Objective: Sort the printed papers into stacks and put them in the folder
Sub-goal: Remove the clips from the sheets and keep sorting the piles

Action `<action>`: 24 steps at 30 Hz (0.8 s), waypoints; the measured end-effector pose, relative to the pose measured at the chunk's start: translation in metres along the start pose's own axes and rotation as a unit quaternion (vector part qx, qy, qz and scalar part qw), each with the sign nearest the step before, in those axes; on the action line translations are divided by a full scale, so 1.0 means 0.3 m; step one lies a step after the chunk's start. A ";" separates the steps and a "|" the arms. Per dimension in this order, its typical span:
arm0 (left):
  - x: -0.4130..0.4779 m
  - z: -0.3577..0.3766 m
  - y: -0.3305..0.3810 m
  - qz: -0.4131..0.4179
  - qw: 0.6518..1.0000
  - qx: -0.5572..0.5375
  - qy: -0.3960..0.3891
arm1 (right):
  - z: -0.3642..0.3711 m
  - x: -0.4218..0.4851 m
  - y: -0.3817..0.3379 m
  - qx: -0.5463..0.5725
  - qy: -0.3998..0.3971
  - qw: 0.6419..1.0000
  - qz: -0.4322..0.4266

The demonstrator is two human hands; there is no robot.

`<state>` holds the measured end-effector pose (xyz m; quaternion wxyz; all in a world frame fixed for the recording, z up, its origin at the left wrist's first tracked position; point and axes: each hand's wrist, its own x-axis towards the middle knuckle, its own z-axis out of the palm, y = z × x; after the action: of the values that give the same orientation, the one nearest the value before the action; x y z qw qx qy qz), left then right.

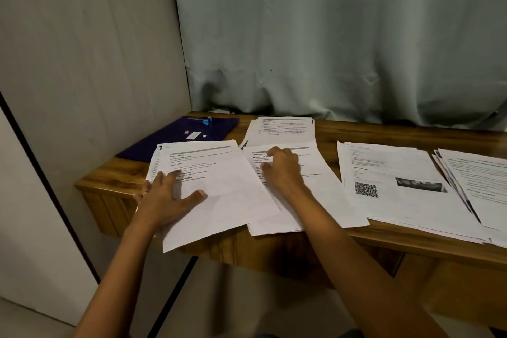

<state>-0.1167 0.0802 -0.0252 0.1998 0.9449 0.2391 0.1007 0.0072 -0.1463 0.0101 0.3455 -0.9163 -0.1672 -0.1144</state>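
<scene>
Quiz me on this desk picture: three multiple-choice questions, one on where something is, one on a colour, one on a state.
1. The folder lies: A) back left of the table B) right end C) floor.
2. Its colour: A) red B) dark purple C) yellow.
3. The stack under the left hand: A) rolled up B) inside the folder C) overhangs the front edge.
Answers: 1 A, it lies behind that stack; 2 B, its cover shows dark purple; 3 C, its near corner juts past the wood.
</scene>
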 end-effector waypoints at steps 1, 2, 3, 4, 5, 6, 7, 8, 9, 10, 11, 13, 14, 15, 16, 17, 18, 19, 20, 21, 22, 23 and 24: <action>-0.002 0.002 0.006 0.004 1.000 0.022 -0.010 | -0.035 0.007 0.033 -0.051 0.025 0.998 0.012; -0.001 0.007 0.008 0.006 0.999 0.034 -0.014 | -0.074 0.013 0.071 -0.092 0.037 0.994 0.038; -0.002 0.008 0.009 0.004 0.999 0.035 -0.015 | -0.110 0.023 0.111 -0.126 0.033 0.989 0.076; 0.001 0.008 0.008 -0.001 0.999 0.029 -0.016 | -0.142 0.034 0.147 -0.155 0.020 0.981 0.117; 0.001 0.006 0.009 -0.007 1.000 0.021 -0.018 | -0.172 0.042 0.179 -0.177 -0.002 0.972 0.155; 0.002 0.003 0.009 -0.010 1.000 0.016 -0.016 | -0.197 0.048 0.203 -0.188 -0.029 0.965 0.182; 0.005 0.000 0.010 -0.013 1.000 0.014 -0.016 | -0.216 0.054 0.224 -0.190 -0.054 0.960 0.197; 0.006 -0.005 0.010 -0.015 1.000 0.013 -0.015 | -0.230 0.058 0.240 -0.189 -0.075 0.958 0.204; 0.007 -0.009 0.010 -0.017 1.000 0.013 -0.013 | -0.239 0.062 0.252 -0.189 -0.093 0.955 0.208; 0.007 -0.012 0.010 -0.018 1.000 0.015 -0.009 | -0.245 0.063 0.262 -0.193 -0.103 0.953 0.209; 0.004 -0.016 0.013 -0.019 1.000 0.015 -0.006 | -0.246 0.064 0.269 -0.196 -0.108 0.951 0.212; -0.001 -0.023 0.019 -0.022 1.000 0.015 0.000 | -0.245 0.066 0.276 -0.183 -0.114 0.953 0.213; -0.003 -0.026 0.024 -0.025 1.000 0.012 0.002 | -0.243 0.068 0.276 -0.170 -0.117 0.956 0.210; -0.008 -0.031 0.030 -0.029 1.000 0.009 0.002 | -0.244 0.069 0.275 -0.157 -0.120 0.958 0.208; -0.013 -0.035 0.037 -0.032 0.999 0.006 0.002 | -0.246 0.069 0.272 -0.148 -0.123 0.959 0.208; -0.017 -0.039 0.041 -0.033 0.999 0.004 0.004 | -0.247 0.070 0.270 -0.142 -0.123 0.960 0.209; -0.021 -0.042 0.044 -0.033 0.999 0.002 0.007 | -0.248 0.068 0.267 -0.138 -0.122 0.960 0.210; -0.022 -0.043 0.046 -0.034 0.999 -0.002 0.010 | -0.246 0.067 0.265 -0.134 -0.114 0.961 0.211; -0.024 -0.044 0.046 -0.034 0.999 -0.005 0.013 | -0.244 0.065 0.264 -0.131 -0.097 0.964 0.210; -0.026 -0.044 0.047 -0.036 0.999 -0.006 0.014 | -0.241 0.064 0.263 -0.127 -0.069 0.968 0.206; -0.026 -0.044 0.047 -0.037 0.999 -0.004 0.014 | -0.238 0.062 0.262 -0.122 -0.034 0.971 0.202; -0.025 -0.043 0.045 -0.037 0.999 -0.001 0.014 | -0.236 0.063 0.263 -0.116 0.000 0.973 0.198; -0.025 -0.041 0.044 -0.037 0.999 0.001 0.014 | -0.238 0.063 0.262 -0.110 0.028 0.974 0.194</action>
<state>-0.1213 0.0700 -0.0091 0.1987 0.9343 0.2763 0.1059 0.0482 -0.2454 0.0220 0.2628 -0.9601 0.0367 -0.0883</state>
